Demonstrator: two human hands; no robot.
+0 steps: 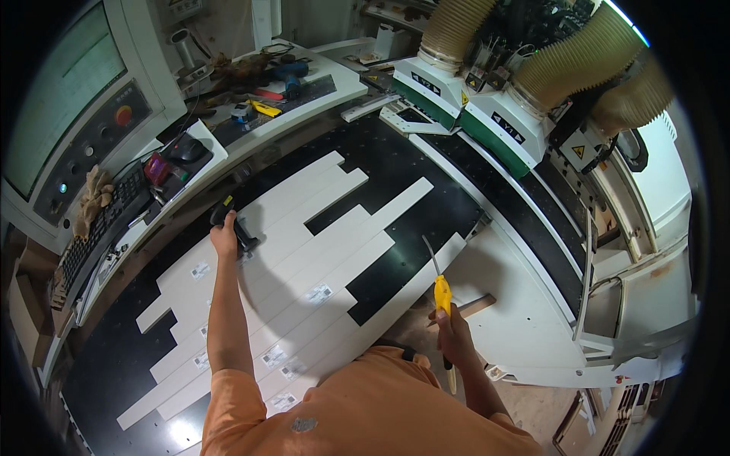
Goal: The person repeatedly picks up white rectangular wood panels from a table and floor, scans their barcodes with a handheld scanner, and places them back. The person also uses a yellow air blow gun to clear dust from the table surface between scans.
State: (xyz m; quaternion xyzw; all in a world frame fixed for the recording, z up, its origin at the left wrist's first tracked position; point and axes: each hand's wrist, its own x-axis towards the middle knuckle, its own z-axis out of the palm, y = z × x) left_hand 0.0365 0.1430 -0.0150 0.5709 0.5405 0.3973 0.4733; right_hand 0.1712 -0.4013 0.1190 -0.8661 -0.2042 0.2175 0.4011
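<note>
left hand (223,237) closed on black scanner (239,232) at 10 o'clock, over white boards (319,251) | right hand (450,328) gripped yellow-handled screwdriver (439,285) at 4 o'clock; boards likely stiff, flat, light, slippery; lift by long edges

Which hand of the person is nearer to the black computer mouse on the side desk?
Left. The left hand, holding a black tool, is just below the mouse. The right hand, gripping a yellow-handled tool, is far across the white boards.

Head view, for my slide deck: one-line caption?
Left hand grips black tool on white panels; right hand holds yellow-handled tool.
</note>
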